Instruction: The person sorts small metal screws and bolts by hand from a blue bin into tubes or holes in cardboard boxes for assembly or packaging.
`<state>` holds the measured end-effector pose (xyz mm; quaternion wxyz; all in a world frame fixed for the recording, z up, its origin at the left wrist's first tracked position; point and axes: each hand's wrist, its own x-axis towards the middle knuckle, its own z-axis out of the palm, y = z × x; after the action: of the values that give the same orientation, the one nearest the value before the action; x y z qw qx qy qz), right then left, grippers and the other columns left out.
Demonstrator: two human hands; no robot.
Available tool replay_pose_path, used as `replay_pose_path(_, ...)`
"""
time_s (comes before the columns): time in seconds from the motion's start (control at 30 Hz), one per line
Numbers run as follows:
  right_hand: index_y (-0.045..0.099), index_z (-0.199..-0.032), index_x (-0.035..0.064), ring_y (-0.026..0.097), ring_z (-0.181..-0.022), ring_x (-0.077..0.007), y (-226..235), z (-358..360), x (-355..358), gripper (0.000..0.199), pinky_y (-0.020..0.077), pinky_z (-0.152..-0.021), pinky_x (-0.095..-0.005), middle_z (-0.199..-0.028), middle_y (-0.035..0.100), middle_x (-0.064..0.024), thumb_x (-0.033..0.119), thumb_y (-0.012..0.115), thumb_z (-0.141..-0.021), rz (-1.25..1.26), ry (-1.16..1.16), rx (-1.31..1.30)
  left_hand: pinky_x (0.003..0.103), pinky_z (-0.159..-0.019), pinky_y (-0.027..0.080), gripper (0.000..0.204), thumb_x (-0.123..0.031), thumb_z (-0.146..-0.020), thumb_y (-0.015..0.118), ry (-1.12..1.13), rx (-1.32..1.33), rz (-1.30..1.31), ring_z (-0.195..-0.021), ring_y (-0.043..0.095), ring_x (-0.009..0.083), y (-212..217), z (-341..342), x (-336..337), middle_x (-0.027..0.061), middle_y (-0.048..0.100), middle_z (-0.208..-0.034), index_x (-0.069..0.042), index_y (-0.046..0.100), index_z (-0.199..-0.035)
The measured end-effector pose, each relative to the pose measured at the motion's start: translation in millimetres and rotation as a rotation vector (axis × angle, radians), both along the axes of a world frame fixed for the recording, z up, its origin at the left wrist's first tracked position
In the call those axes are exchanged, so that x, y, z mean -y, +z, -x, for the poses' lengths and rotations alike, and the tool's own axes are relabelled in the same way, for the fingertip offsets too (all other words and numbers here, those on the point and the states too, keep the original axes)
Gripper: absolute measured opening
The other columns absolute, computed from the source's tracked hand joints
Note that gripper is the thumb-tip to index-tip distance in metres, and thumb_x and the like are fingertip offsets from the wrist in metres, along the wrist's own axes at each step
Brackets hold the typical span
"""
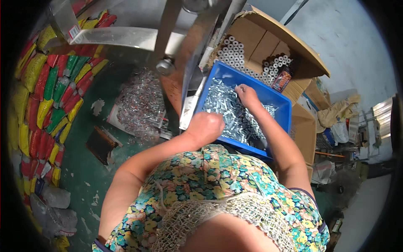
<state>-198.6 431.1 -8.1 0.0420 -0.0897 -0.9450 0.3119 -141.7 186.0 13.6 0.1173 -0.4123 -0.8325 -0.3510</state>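
A blue plastic bin (pixel 285 110) in front of me holds a heap of small, shiny, silvery metal pieces (pixel 228 110), thin and short like pins or screws. Over the heap, my right hand (pixel 248 96) has its fingertips drawn together in a pinch; anything between them is too small to make out. My left hand (pixel 206 127) is curled closed at the bin's near left edge, beside the metal frame of a machine (pixel 189 107). Whatever its fingers hold, if anything, is hidden.
Behind the bin, an open cardboard box (pixel 268 40) contains many white rolls (pixel 231 52) standing on end. Left on the green floor lies a heap of small clear-wrapped items (pixel 140 103). Stacked red, green and yellow bags (pixel 46 96) line the far left.
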Motion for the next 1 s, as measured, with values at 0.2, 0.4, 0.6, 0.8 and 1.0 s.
replay_pose_path(0.2, 0.058, -0.093, 0.0037, 0.048, -0.047, -0.0127, 51.4, 49.4, 78.4, 0.024, 0.0354, -0.042, -0.0278, -0.065, 0.055, -0.0037, 0.027, 0.054, -0.097, 0.58, 0.166, 0.153, 0.047, -0.053, 0.049, 0.018, -0.013, -0.08, 0.06, -0.059, 0.044, 0.02, -0.056, 0.061, 0.0366, 6.4, 0.2, -2.7, 0.0178, 0.059, -0.06, -0.003, 0.058, -0.065)
replay_pose_path(0.4, 0.059, -0.115, -0.0045, 0.071, -0.071, -0.0216, 52.5, 61.1, 74.2, 0.033, 0.0555, -0.068, -0.0332, -0.083, 0.07, -0.0152, 0.016, 0.055, -0.091, 0.512, 0.195, -0.253, 0.047, -0.057, 0.049, 0.019, -0.014, -0.082, 0.059, -0.015, 0.016, 0.063, -0.059, 0.061, 0.0366, 17.3, -2.8, -5.4, 0.0176, 0.061, -0.064, -0.004, 0.059, -0.065)
replay_pose_path(0.6, 0.067, -0.107, -0.0018, 0.068, -0.069, -0.0152, 62.4, -101.9, -42.1, 0.023, 0.0568, -0.062, -0.0277, -0.086, 0.068, -0.0092, 0.012, 0.053, -0.096, 0.685, -0.09, -0.177, 0.045, -0.056, 0.047, 0.018, -0.019, -0.085, 0.063, 0.053, 0.041, 0.101, -0.062, 0.06, 0.0389, 24.4, -11.9, -14.0, 0.0193, 0.06, -0.067, -0.004, 0.066, -0.075)
replay_pose_path(0.8, 0.062, -0.111, -0.0025, 0.066, -0.069, -0.0179, 39.0, -297.2, -191.1, 0.026, 0.0566, -0.06, -0.0299, -0.086, 0.067, -0.0123, 0.01, 0.046, -0.096, 0.686, -0.67, -0.386, 0.045, -0.055, 0.045, 0.021, -0.017, -0.088, 0.06, 0.114, 0.004, 0.191, -0.061, 0.057, 0.0408, 22.1, -14.9, -21.4, 0.0208, 0.059, -0.067, -0.003, 0.063, -0.073)
replay_pose_path(1.0, 0.064, -0.101, -0.0001, 0.065, -0.068, -0.0201, -81.2, -478.3, -275.2, 0.026, 0.0547, -0.061, -0.0321, -0.081, 0.067, -0.0126, 0.023, 0.055, -0.094, 0.661, -1.316, -0.318, 0.042, -0.057, 0.045, 0.022, -0.018, -0.092, 0.058, 0.134, 0.02, 0.253, -0.064, 0.058, 0.0393, 17.5, -11.9, -26.3, 0.0215, 0.063, -0.074, 0.001, 0.067, -0.093)
